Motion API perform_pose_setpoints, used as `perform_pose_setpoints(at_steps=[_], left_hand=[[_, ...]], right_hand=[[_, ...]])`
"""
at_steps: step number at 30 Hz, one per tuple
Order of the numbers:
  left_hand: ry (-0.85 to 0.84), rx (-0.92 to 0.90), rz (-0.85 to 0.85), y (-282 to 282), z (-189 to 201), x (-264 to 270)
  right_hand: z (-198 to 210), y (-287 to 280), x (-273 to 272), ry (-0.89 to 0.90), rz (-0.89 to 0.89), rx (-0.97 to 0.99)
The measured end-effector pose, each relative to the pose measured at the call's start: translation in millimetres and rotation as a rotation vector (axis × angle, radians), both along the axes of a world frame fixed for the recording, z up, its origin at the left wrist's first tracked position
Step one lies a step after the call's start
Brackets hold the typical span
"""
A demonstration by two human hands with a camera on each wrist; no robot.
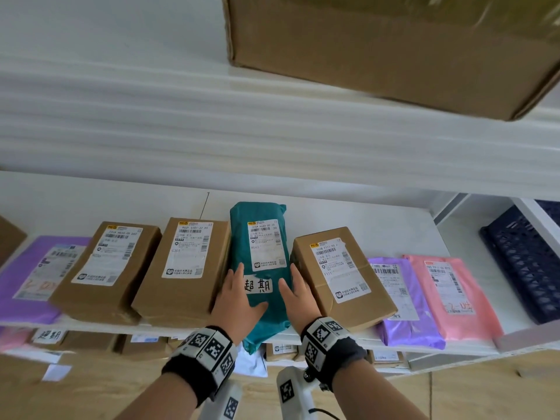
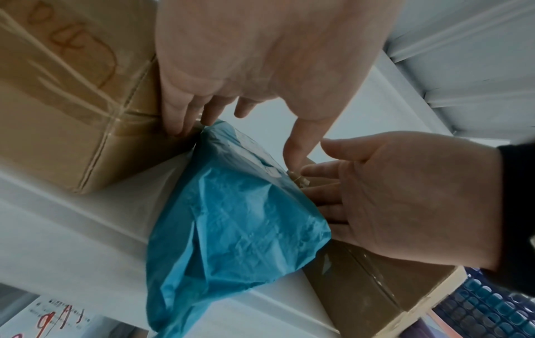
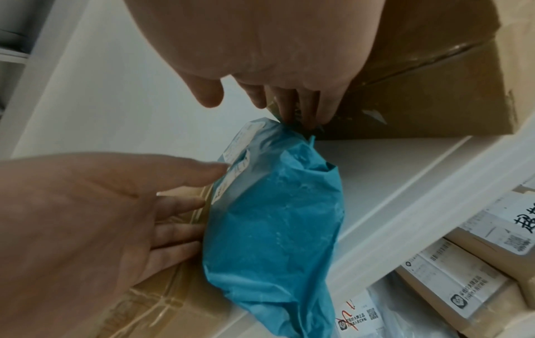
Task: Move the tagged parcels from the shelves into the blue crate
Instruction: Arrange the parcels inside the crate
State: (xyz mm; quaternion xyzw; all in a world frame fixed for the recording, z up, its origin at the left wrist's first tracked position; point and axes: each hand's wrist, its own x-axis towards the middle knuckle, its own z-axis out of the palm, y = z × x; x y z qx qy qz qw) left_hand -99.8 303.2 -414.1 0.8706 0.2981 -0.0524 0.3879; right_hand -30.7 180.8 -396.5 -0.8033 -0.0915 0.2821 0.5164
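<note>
A teal plastic parcel (image 1: pixel 239 253) (image 2: pixel 231 228) (image 3: pixel 275 217) lies on the middle shelf between two cardboard boxes, its near end hanging over the shelf edge. It carries a white handwritten tag (image 1: pixel 259 286). My left hand (image 1: pixel 236 295) (image 2: pixel 243 109) presses its left side, fingers straight down beside the box, thumb across the top. On the other side, my right hand (image 1: pixel 295 291) (image 3: pixel 254 100) has straight fingers slid between the parcel and the right box. The dark blue crate (image 1: pixel 521 262) stands on the shelf at far right.
Cardboard boxes (image 1: pixel 181 262) (image 1: pixel 339 268) hem the parcel in closely. Purple (image 1: pixel 403 298) and pink (image 1: pixel 451 295) mailers lie to the right, another purple one at far left. A large box (image 1: pixel 394 50) overhangs from the upper shelf. The lower shelf holds more parcels, one tagged (image 1: pixel 48 334).
</note>
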Motion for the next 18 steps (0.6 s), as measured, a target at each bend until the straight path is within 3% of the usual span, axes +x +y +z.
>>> perform_pose_setpoints(at_steps=[8, 18], left_hand=[[-0.004, -0.272, 0.09, 19, -43, 10], [-0.061, -0.407, 0.093, 14, -33, 9]], right_hand=[[0, 3, 3, 0.071, 0.056, -0.14], [-19, 9, 3, 0.069, 0.11, -0.213]])
